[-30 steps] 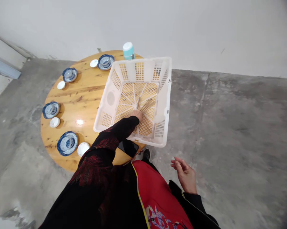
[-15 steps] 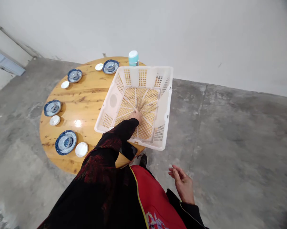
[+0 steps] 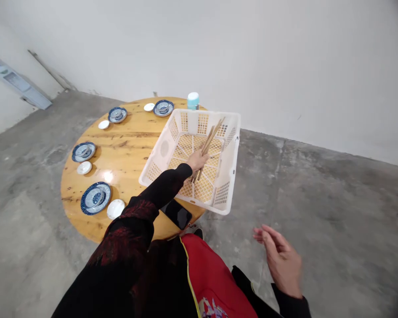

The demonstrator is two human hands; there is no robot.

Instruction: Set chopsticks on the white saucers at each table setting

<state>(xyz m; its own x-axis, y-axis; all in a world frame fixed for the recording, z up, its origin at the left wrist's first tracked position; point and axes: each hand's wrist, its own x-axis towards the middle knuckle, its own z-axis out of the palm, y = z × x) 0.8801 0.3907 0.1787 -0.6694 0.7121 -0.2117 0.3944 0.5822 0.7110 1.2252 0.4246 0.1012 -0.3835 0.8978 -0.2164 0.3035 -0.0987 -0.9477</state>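
My left hand (image 3: 197, 160) is closed round a bundle of wooden chopsticks (image 3: 209, 142), inside a white plastic basket (image 3: 152, 161). The chopsticks slant up toward the far right of the basket, their lower ends near its mesh bottom. Whether they still touch the mesh I cannot tell. Off to the right, my right hand (image 3: 281, 254) hovers over the grey floor with its fingers apart and nothing in them. Just in front of the basket lies a black phone (image 3: 177, 213), partly covered by my left sleeve.
The basket overhangs the right side of a round wooden table (image 3: 126, 148). Blue-rimmed plates (image 3: 86, 204) with glass bowls and small white bowls (image 3: 115, 208) line its left edge. A light-blue bottle (image 3: 193, 101) stands behind the basket, near the wall (image 3: 268, 62).
The chopsticks lay fanned on the basket's bottom; now my left hand has lifted them into a tilted bundle. My right hand has moved to the right. The view has shifted a little.
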